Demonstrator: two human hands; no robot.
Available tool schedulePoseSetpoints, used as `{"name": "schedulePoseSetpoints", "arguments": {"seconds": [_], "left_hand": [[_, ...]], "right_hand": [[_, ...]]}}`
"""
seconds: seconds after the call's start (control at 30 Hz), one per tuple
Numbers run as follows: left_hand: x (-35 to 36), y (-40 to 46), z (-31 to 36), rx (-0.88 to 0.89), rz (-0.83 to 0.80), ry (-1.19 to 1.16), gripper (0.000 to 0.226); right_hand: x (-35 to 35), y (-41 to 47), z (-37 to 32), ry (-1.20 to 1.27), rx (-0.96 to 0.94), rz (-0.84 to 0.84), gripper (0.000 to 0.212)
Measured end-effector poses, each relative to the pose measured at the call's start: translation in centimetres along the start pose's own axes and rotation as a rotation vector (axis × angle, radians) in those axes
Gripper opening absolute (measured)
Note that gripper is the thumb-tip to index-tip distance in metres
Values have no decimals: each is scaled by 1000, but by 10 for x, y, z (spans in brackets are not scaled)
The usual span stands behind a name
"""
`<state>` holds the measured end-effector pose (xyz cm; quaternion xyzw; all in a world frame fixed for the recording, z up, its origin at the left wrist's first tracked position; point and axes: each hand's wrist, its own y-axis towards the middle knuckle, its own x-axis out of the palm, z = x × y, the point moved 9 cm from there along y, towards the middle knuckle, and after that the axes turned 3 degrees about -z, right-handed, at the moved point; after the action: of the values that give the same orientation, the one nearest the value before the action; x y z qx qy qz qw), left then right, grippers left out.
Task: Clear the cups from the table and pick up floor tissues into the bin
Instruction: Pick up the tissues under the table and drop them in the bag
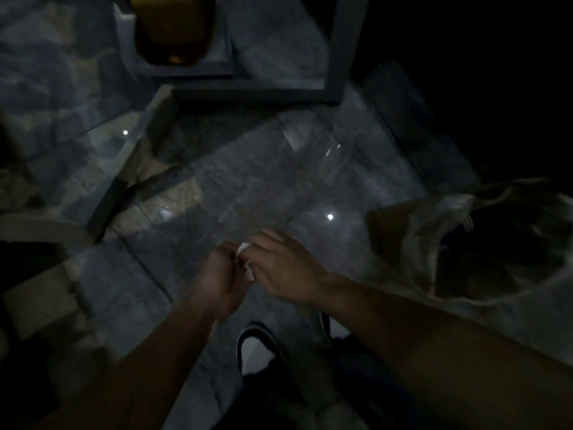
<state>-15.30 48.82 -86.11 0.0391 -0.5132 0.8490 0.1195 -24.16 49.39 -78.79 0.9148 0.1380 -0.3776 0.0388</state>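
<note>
White tissue (246,264) between two hands

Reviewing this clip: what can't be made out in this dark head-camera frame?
- Tissue: only a white scrap shows between the left hand and right hand; the fingers hide the rest.
- Bin: at the right edge, blurred and dark inside; contents unreadable.
- Cups: none can be made out; the glass table is smeared by motion blur and glare.
- Amber object: cut off by the top edge, unidentifiable.
</note>
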Motion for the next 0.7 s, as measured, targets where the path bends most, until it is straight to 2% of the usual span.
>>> {"name": "schedulePoseSetpoints", "arguments": {"seconds": [0.1,0.17,0.23,0.3,0.33,0.43,0.53,0.63,0.7], "left_hand": [[35,-66,-4,-63,-66,-19,33],[65,-109,-1,-104,-60,85,40],[97,-140,-5,-195,-83,93,34],[123,-161,-7,-214,-40,93,31],[138,-168,-9,-236,-35,99,31],[191,-181,-17,-310,-62,132,26],[232,-176,-25,-295,-51,285,21],[272,-164,-37,-327,-63,230,23],[289,-153,-44,-337,-43,203,29]], "right_hand": [[-40,-49,-28,15,132,55,19],[-72,-80,-44,54,225,80,20],[-100,-106,-57,94,285,116,14],[-129,-132,-56,131,361,172,26],[-143,-145,-52,155,402,197,28],[-174,-184,-28,258,534,197,16],[-205,-219,5,262,655,244,11],[-229,-246,42,315,764,335,5],[-238,-263,72,368,883,391,11]]}}
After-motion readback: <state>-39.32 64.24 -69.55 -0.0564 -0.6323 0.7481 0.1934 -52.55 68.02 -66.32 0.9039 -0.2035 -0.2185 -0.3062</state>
